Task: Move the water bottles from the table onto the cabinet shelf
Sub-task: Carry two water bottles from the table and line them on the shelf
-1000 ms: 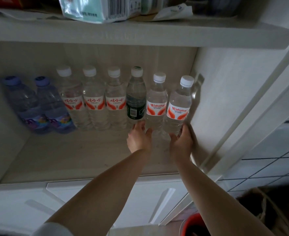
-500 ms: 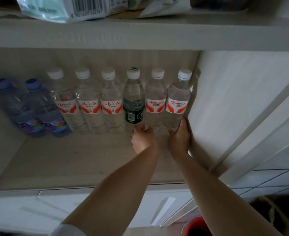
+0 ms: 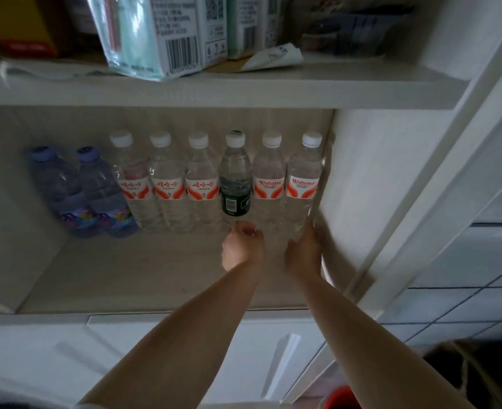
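Observation:
Several water bottles stand in a row at the back of the cabinet shelf (image 3: 155, 276). From the left come two blue-capped bottles (image 3: 78, 190), three white-capped bottles with red labels (image 3: 167, 184), a green-labelled bottle (image 3: 235, 178) and two Wahaha bottles. My left hand (image 3: 242, 250) curls its fingers at the base of the left Wahaha bottle (image 3: 269, 178), right beside the green one. My right hand (image 3: 303, 253) grips the base of the rightmost Wahaha bottle (image 3: 304, 178), which stands against the cabinet's right wall (image 3: 371, 187).
The upper shelf (image 3: 214, 93) carries cartons and packets that overhang its front edge. White cabinet doors (image 3: 273, 364) sit below the shelf. A tiled wall lies to the right, with a red bucket (image 3: 341, 398) at the bottom right. The shelf's front half is bare wood.
Both hands have pushed the two Wahaha bottles further back and upright into line with the row. The view has tilted upward, so more of the upper shelf shows.

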